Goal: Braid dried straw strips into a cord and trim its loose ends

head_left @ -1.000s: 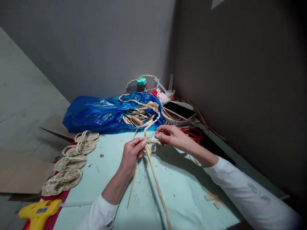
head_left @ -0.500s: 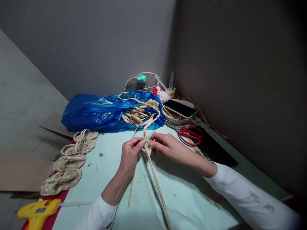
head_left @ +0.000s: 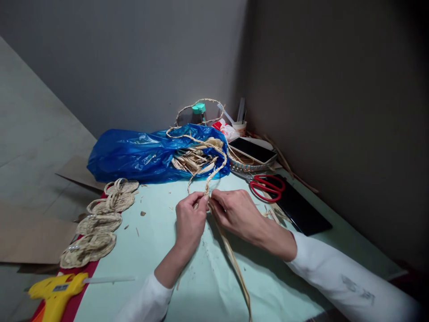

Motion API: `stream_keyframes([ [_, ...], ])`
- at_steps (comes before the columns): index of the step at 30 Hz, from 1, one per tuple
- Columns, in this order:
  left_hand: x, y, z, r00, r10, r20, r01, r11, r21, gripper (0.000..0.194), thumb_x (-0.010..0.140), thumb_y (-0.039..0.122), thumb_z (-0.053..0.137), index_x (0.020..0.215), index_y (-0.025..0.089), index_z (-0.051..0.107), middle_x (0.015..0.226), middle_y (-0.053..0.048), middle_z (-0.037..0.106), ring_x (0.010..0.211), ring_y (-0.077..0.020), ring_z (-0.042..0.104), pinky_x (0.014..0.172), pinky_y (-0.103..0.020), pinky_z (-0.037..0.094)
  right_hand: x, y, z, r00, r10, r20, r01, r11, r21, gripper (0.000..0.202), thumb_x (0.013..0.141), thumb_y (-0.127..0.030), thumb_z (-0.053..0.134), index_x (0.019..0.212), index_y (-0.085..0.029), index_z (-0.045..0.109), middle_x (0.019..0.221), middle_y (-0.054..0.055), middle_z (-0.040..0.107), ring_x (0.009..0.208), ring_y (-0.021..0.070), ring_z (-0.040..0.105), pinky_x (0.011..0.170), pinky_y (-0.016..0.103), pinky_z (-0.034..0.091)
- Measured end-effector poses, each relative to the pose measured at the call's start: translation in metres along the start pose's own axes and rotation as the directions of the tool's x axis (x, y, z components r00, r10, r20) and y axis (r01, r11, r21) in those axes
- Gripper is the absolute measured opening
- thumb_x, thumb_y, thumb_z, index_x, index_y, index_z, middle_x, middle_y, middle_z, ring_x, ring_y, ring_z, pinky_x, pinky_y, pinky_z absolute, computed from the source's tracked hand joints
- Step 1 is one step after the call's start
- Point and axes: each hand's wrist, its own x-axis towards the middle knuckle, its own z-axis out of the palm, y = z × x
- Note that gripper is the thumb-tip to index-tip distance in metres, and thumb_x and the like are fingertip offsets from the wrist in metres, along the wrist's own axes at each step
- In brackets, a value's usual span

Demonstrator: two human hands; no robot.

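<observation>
A pale braided straw cord (head_left: 216, 171) runs from the blue bag down to my hands at the middle of the table. My left hand (head_left: 192, 218) pinches the braid's near end between thumb and forefinger. Right beside it, my right hand (head_left: 236, 210) is closed on the loose straw strands (head_left: 233, 259), which trail from under its fingers toward the front edge. The fingertips of both hands almost touch; exactly how the strands cross there is hidden. Farther up, the cord loops over the bag.
A blue plastic bag (head_left: 134, 154) spills dry straw (head_left: 189, 161). Red-handled scissors (head_left: 268, 188) overlap a black tablet (head_left: 304, 208); a phone (head_left: 253, 150) lies on a basket. Several woven straw pieces (head_left: 98, 223) line the left edge, above a yellow glue gun (head_left: 58, 290).
My right hand has turned and curled in closer over the strands. Both hands have shifted slightly right, and the trailing strands have swung right.
</observation>
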Motion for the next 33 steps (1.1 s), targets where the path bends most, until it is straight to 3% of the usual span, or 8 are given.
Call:
stream_keyframes([
  [9,0.000,-0.002,0.003,0.998,-0.005,-0.061,0.000,0.996,-0.087,0.012,0.076,0.019,0.063,0.073,0.017,0.074,0.074,-0.005,0.073,0.070,-0.0196,0.062,0.070,-0.028,0.045,0.001,-0.011,0.001,0.987,0.159,0.035,-0.162,0.930,0.330,0.031,0.094,-0.027,0.041,0.067,-0.017,0.054,0.063,0.003,0.062,0.053,0.0121,0.048,0.055,0.025,0.029],
  [11,0.000,-0.002,0.002,0.998,-0.054,-0.033,0.048,0.987,-0.153,0.011,0.074,0.018,0.064,0.072,0.017,0.075,0.073,-0.005,0.074,0.070,-0.0195,0.063,0.071,-0.028,0.046,0.000,-0.015,0.001,0.987,0.150,0.058,-0.159,0.958,0.238,0.028,0.094,-0.025,0.040,0.073,-0.016,0.057,0.068,0.006,0.065,0.056,0.0141,0.053,0.056,0.027,0.030],
  [14,0.000,-0.003,0.001,0.992,-0.125,0.019,0.126,0.966,-0.227,0.010,0.071,0.020,0.067,0.071,0.016,0.077,0.070,-0.004,0.073,0.067,-0.0178,0.061,0.067,-0.027,0.045,-0.006,-0.024,0.003,0.984,0.116,0.133,-0.110,0.992,-0.055,0.018,0.090,-0.016,0.043,0.093,-0.013,0.060,0.074,0.010,0.068,0.060,0.0190,0.059,0.056,0.029,0.030],
  [18,-0.001,0.001,0.002,0.976,-0.207,0.060,0.215,0.918,-0.332,0.013,0.068,0.025,0.071,0.073,0.015,0.077,0.064,-0.002,0.069,0.056,-0.0117,0.050,0.054,-0.023,0.038,-0.014,-0.036,0.006,0.985,0.045,0.166,0.017,0.935,-0.356,0.021,0.085,-0.004,0.045,0.101,-0.011,0.056,0.080,0.014,0.067,0.068,0.0204,0.063,0.054,0.029,0.033],
  [21,-0.003,0.005,0.003,0.958,-0.265,0.111,0.287,0.866,-0.408,0.016,0.064,0.028,0.075,0.071,0.013,0.076,0.055,0.001,0.063,0.048,-0.0079,0.041,0.047,-0.021,0.031,-0.018,-0.038,0.013,0.991,-0.020,0.134,0.081,0.879,-0.470,0.024,0.087,-0.001,0.039,0.102,-0.009,0.055,0.082,0.014,0.065,0.068,0.0207,0.063,0.051,0.029,0.036],
  [25,-0.003,0.003,0.001,0.961,-0.252,0.113,0.276,0.861,-0.427,0.015,0.064,0.028,0.076,0.069,0.014,0.074,0.063,-0.001,0.067,0.061,-0.0119,0.054,0.059,-0.022,0.041,-0.022,-0.037,0.023,0.989,-0.100,0.106,0.141,0.835,-0.532,0.029,0.085,0.001,0.038,0.107,-0.005,0.056,0.085,0.014,0.063,0.069,0.0223,0.061,0.050,0.031,0.038],
  [28,0.001,-0.001,-0.001,0.966,-0.240,0.092,0.256,0.867,-0.428,0.014,0.066,0.027,0.075,0.070,0.014,0.072,0.069,-0.002,0.069,0.067,-0.0139,0.058,0.067,-0.024,0.044,-0.023,-0.037,0.021,0.984,-0.155,0.082,0.175,0.861,-0.477,0.027,0.087,-0.006,0.042,0.111,-0.005,0.055,0.091,0.015,0.064,0.078,0.0250,0.061,0.057,0.033,0.040],
  [33,0.009,-0.001,-0.006,0.973,-0.211,0.091,0.229,0.863,-0.449,0.017,0.066,0.029,0.075,0.069,0.014,0.068,0.063,0.001,0.063,0.057,-0.0102,0.052,0.057,-0.021,0.039,-0.015,-0.027,-0.004,0.976,-0.179,0.120,0.194,0.973,-0.127,0.029,0.096,-0.036,0.042,0.099,-0.014,0.060,0.085,0.009,0.068,0.068,0.0197,0.060,0.054,0.031,0.027],
])
